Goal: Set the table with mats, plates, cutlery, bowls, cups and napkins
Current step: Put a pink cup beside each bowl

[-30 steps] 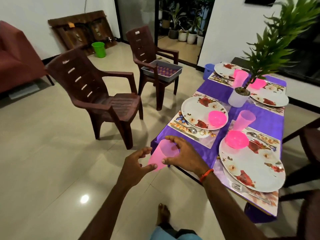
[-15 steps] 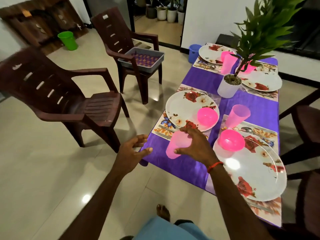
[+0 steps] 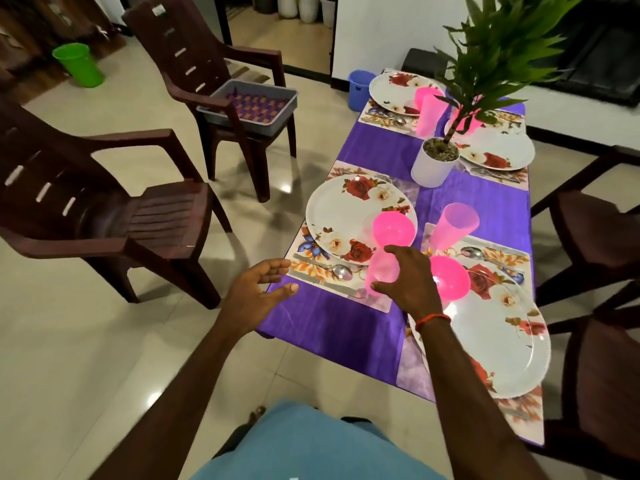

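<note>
A glossy cream tiled floor (image 3: 104,341) reflects soft spots of overhead light in a dim room with white walls (image 3: 381,29). Two dark brown plastic armchairs stand on the left, the nearer one (image 3: 104,216) empty and the farther one (image 3: 214,81) carrying a grey tray (image 3: 277,112) on its seat (patterned purple inside). A green bucket (image 3: 79,64) sits by the far left wall, a blue bin (image 3: 358,86) near the doorway, and white pots (image 3: 298,6) line the passage beyond.
</note>
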